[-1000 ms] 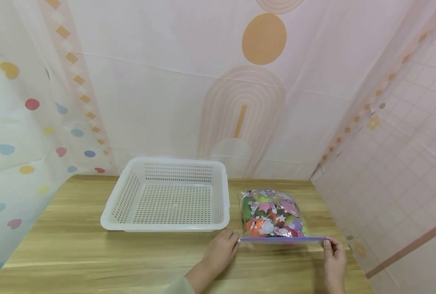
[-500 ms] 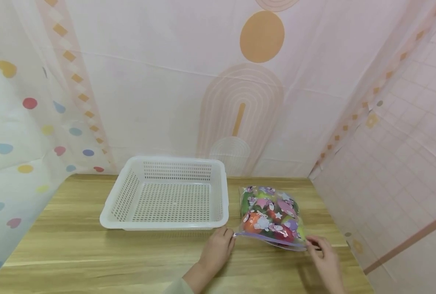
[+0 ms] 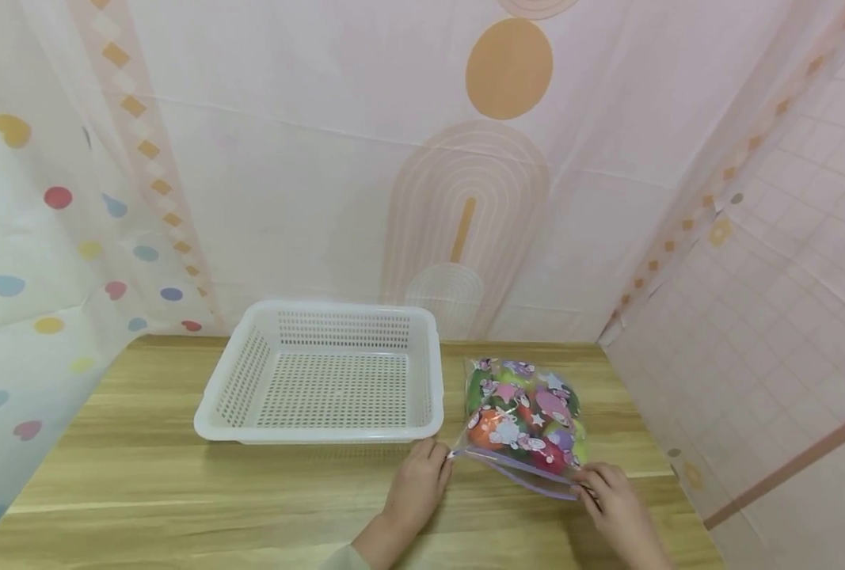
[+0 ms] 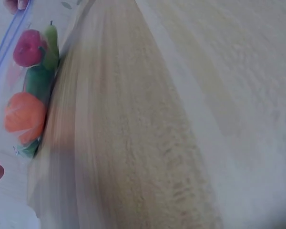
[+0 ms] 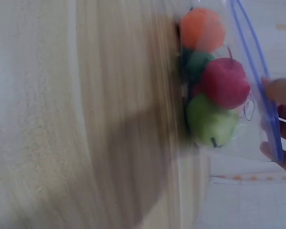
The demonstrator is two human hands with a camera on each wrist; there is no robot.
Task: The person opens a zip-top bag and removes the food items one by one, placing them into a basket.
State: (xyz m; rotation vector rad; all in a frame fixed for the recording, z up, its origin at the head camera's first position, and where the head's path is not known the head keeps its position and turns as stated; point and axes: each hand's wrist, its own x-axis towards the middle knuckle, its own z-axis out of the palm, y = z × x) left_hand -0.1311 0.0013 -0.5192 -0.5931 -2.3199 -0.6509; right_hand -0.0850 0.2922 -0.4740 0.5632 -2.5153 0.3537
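Observation:
A clear zip bag printed with pink and white figures lies right of the basket, filled with several toy-like fruits. Its purple zip edge faces me and the two lips stand apart. My left hand pinches the zip's left end. At the right end, my right hand holds the edge between thumb and fingers. Through the plastic, the right wrist view shows an orange round fruit, a red apple and a yellow-green fruit. A green pear-like piece shows in the left wrist view.
A white perforated plastic basket with nothing in it stands left of the bag, near the back. The wooden table meets a patterned cloth wall behind and cloth at both sides.
My right hand has moved left and toward me, drawing the bag's right end with it. The zip edge, straight before, now slants and its lips have parted. My left hand stays nearly in place.

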